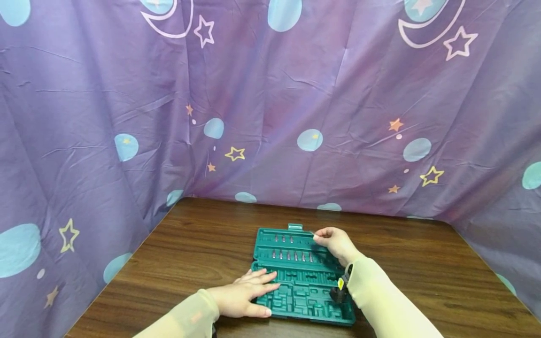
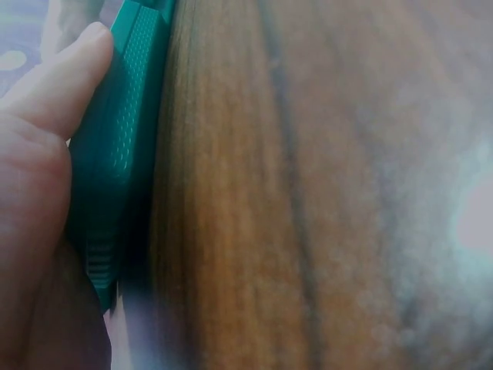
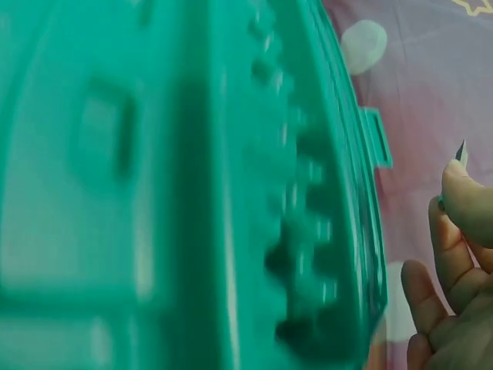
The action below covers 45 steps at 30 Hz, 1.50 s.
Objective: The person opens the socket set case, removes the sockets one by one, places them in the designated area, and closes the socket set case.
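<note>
In the head view, an open teal plastic tool case (image 1: 302, 277) with moulded slots was seen lying flat on the dark brown wooden table (image 1: 190, 249), near the front middle. Its far half carried rows of small metal bits (image 1: 291, 256), and a small latch tab (image 1: 295, 227) stood out at its far edge. The left hand (image 1: 245, 298) was laid flat on the near left part of the case, with the fingers straight and pressed on the plastic, so nothing was gripped by it. The right hand (image 1: 336, 244) was held over the far right corner of the case, and a thin metal bit (image 1: 312, 233) was pinched between its thumb and fingertips. Both arms were covered by pale yellow sleeves (image 1: 380, 300), and a small black device (image 1: 340, 288) was worn at the right wrist. A purple curtain with stars, moons and blue dots (image 1: 270, 103) was hung behind and at both sides of the table.

In the left wrist view, the thumb (image 2: 65, 85) was seen pressed against the textured side of the teal case (image 2: 115, 154), which lay directly on the wood grain of the table (image 2: 308, 193). The picture was blurred.

In the right wrist view, the inside of the case (image 3: 154, 193) filled most of the frame, out of focus, with the latch tab (image 3: 377, 139) at its edge. The fingertips (image 3: 462, 200) of the right hand were closed on the small bit, whose pointed end (image 3: 461, 150) stood out above them.
</note>
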Motion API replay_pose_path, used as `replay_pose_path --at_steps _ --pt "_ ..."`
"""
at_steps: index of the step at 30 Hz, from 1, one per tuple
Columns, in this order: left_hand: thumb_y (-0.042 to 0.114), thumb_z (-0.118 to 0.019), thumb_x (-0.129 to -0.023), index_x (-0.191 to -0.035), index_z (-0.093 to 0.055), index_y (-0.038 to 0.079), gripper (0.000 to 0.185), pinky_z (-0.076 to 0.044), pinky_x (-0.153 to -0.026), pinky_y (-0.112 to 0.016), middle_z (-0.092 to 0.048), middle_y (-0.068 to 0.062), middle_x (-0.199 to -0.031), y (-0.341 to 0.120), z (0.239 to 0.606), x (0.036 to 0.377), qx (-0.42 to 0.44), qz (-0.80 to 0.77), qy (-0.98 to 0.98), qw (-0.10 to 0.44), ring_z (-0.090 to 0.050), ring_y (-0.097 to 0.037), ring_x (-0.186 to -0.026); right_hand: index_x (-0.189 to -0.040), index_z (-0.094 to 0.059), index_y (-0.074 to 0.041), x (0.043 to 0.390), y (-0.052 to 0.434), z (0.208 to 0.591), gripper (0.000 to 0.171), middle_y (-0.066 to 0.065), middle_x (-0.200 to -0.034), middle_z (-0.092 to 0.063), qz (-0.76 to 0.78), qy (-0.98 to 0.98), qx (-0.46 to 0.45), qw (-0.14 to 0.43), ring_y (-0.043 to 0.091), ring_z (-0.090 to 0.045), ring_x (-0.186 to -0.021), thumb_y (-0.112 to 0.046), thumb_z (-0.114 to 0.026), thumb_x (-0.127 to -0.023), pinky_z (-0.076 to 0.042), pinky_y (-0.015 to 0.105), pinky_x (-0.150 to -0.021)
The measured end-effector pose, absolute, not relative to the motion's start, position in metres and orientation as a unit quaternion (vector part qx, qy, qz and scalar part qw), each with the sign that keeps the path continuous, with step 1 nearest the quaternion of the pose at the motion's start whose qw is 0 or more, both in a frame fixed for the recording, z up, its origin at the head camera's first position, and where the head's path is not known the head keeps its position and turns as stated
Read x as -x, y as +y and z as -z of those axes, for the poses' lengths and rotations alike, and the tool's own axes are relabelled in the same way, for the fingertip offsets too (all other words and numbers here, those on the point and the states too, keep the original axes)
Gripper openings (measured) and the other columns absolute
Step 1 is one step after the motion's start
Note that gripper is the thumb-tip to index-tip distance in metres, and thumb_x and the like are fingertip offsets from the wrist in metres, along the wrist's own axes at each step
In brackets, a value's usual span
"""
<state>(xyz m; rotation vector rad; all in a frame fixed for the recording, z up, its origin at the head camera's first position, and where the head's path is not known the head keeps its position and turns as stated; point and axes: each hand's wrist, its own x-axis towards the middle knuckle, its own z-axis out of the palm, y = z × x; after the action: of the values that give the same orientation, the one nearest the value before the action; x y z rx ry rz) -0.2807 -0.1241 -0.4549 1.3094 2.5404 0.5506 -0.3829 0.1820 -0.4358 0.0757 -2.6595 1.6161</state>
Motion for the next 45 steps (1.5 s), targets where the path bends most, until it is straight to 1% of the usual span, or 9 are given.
replay_pose_path --at_steps 6,11,14,16,19,24,28,37,45 --pt "0.056 -0.045 -0.096 -0.152 -0.031 0.022 0.067 -0.012 -0.114 -0.057 -0.018 -0.001 -0.16 -0.123 0.455 0.281 -0.449 -0.186 0.867 0.11 -0.011 -0.028 -0.146 -0.095 -0.064 0.003 0.376 0.206 0.433 0.014 0.007 -0.091 -0.064 -0.498 -0.866 -0.044 0.015 0.018 -0.053 -0.085 -0.009 -0.068 -0.089 -0.041 0.03 -0.075" --pt "0.055 -0.046 -0.096 -0.152 -0.031 0.023 0.066 -0.011 -0.114 -0.057 -0.017 0.0 -0.16 -0.124 0.453 0.28 -0.442 -0.189 0.869 0.118 -0.01 -0.027 -0.147 -0.096 -0.063 0.004 0.372 0.225 0.431 0.015 0.004 -0.086 -0.063 -0.508 -0.86 -0.047 0.008 0.016 -0.054 -0.079 -0.008 -0.068 -0.089 -0.046 0.032 -0.07" --pt "0.054 -0.047 -0.097 -0.152 -0.031 0.022 0.066 -0.011 -0.114 -0.057 -0.018 -0.001 -0.16 -0.125 0.451 0.28 -0.438 -0.191 0.87 0.122 -0.01 -0.027 -0.147 -0.096 -0.063 0.005 0.37 0.237 0.431 0.016 0.002 -0.082 -0.063 -0.506 -0.861 -0.046 0.006 0.016 -0.056 -0.076 -0.008 -0.068 -0.089 -0.047 0.032 -0.067" --pt "0.053 -0.048 -0.097 -0.152 -0.032 0.022 0.065 -0.011 -0.114 -0.056 -0.019 -0.002 -0.16 -0.125 0.45 0.28 -0.438 -0.19 0.87 0.12 -0.011 -0.027 -0.147 -0.096 -0.064 0.006 0.369 0.245 0.432 0.017 0.001 -0.08 -0.063 -0.496 -0.867 -0.045 0.01 0.016 -0.056 -0.075 -0.008 -0.069 -0.088 -0.047 0.031 -0.067" --pt "0.052 -0.048 -0.097 -0.152 -0.032 0.021 0.065 -0.011 -0.114 -0.056 -0.019 -0.002 -0.16 -0.125 0.45 0.28 -0.439 -0.188 0.871 0.118 -0.012 -0.027 -0.146 -0.094 -0.064 0.006 0.365 0.257 0.435 0.017 0.001 -0.077 -0.062 -0.472 -0.88 -0.046 0.014 0.015 -0.054 -0.072 -0.008 -0.07 -0.086 -0.043 0.03 -0.065" --pt "0.054 -0.047 -0.096 -0.152 -0.031 0.022 0.066 -0.01 -0.115 -0.056 -0.018 -0.001 -0.16 -0.126 0.45 0.28 -0.436 -0.188 0.872 0.123 -0.011 -0.027 -0.147 -0.091 -0.062 0.007 0.358 0.271 0.442 0.016 0.003 -0.075 -0.06 -0.452 -0.89 -0.057 -0.001 0.014 -0.053 -0.069 -0.005 -0.071 -0.084 -0.043 0.029 -0.062" --pt "0.053 -0.048 -0.096 -0.152 -0.032 0.021 0.066 -0.011 -0.114 -0.056 -0.019 -0.002 -0.16 -0.126 0.45 0.28 -0.437 -0.187 0.872 0.119 -0.011 -0.027 -0.147 -0.087 -0.063 0.006 0.356 0.275 0.449 0.013 0.003 -0.074 -0.06 -0.437 -0.897 -0.064 -0.003 0.015 -0.053 -0.069 -0.003 -0.072 -0.083 -0.043 0.027 -0.061" --pt "0.052 -0.048 -0.097 -0.152 -0.032 0.021 0.065 -0.012 -0.114 -0.057 -0.02 -0.002 -0.16 -0.125 0.45 0.279 -0.439 -0.191 0.869 0.124 -0.012 -0.028 -0.146 -0.08 -0.065 0.001 0.358 0.279 0.459 0.013 0.001 -0.071 -0.059 -0.395 -0.917 -0.044 0.021 0.015 -0.051 -0.068 -0.004 -0.076 -0.079 -0.041 0.03 -0.063" --pt "0.052 -0.048 -0.097 -0.152 -0.031 0.022 0.065 -0.012 -0.114 -0.058 -0.019 -0.001 -0.16 -0.123 0.449 0.278 -0.438 -0.192 0.869 0.128 -0.012 -0.027 -0.146 -0.08 -0.062 -0.003 0.359 0.279 0.458 0.017 0.001 -0.071 -0.059 -0.36 -0.931 -0.037 0.041 0.015 -0.05 -0.066 -0.008 -0.078 -0.076 -0.04 0.031 -0.062"
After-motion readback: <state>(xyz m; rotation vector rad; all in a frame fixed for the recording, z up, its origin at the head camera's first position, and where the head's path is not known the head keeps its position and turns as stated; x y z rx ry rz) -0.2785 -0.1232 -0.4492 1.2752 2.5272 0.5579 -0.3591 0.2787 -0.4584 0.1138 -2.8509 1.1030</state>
